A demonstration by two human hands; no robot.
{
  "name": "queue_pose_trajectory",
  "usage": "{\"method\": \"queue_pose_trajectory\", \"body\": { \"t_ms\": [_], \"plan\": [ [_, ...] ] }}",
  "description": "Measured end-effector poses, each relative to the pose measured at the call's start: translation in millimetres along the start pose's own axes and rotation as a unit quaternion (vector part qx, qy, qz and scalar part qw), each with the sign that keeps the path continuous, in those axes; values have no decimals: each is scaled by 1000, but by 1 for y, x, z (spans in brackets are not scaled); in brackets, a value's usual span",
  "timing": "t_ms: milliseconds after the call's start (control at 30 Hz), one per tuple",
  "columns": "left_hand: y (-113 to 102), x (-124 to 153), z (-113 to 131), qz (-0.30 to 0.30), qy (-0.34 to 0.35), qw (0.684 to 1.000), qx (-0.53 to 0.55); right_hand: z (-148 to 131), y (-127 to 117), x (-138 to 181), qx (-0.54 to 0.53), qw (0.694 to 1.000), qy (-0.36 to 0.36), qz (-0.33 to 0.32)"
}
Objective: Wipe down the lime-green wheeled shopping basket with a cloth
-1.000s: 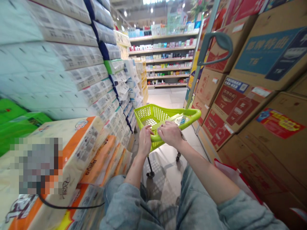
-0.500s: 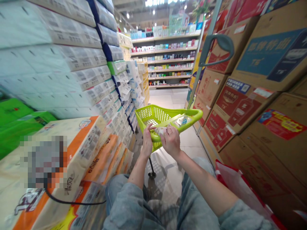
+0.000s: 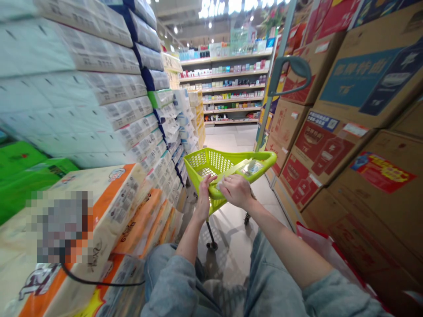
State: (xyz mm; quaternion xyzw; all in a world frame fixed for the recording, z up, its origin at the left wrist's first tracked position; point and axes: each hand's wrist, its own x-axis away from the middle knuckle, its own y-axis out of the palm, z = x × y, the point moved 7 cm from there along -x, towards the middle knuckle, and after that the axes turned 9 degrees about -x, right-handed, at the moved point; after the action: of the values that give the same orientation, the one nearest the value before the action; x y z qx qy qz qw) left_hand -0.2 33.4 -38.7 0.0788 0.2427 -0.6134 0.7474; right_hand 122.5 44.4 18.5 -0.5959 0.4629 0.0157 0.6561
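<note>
left hand [image 3: 204, 197] grip: fingers bent at the basket's smooth near rim, clasp cannot be told | right hand [image 3: 236, 191] grip: curled, pinching crumpled pale scrap [image 3: 222, 179] just above that rim | basket [image 3: 214, 159]: lime plastic, lattice walls, wheeled, on glossy floor [image 3: 228, 237] | flanks: film-wrapped tissue packs [image 3: 109, 88], boxy cardboard cartons [image 3: 357, 79]

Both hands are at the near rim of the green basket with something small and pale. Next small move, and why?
Probably ease the small pale item over the near rim and let it go inside the green basket. The right hand holds it just at that rim, the left hand is beside it, the basket is open on top, and a clear packet lies inside.
</note>
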Motion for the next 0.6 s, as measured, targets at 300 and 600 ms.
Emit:
{"method": "queue_pose_trajectory", "body": {
  "t_ms": [300, 600],
  "plan": [
    [-4, -6, -3, 0, 105, 968, -230, 12, -9, 17, -44, 995, -3, 88],
    [24, 6, 12, 30, 102, 937, -332, 32, -12, 14, 14, 989, 145, 1]
  ]
}}
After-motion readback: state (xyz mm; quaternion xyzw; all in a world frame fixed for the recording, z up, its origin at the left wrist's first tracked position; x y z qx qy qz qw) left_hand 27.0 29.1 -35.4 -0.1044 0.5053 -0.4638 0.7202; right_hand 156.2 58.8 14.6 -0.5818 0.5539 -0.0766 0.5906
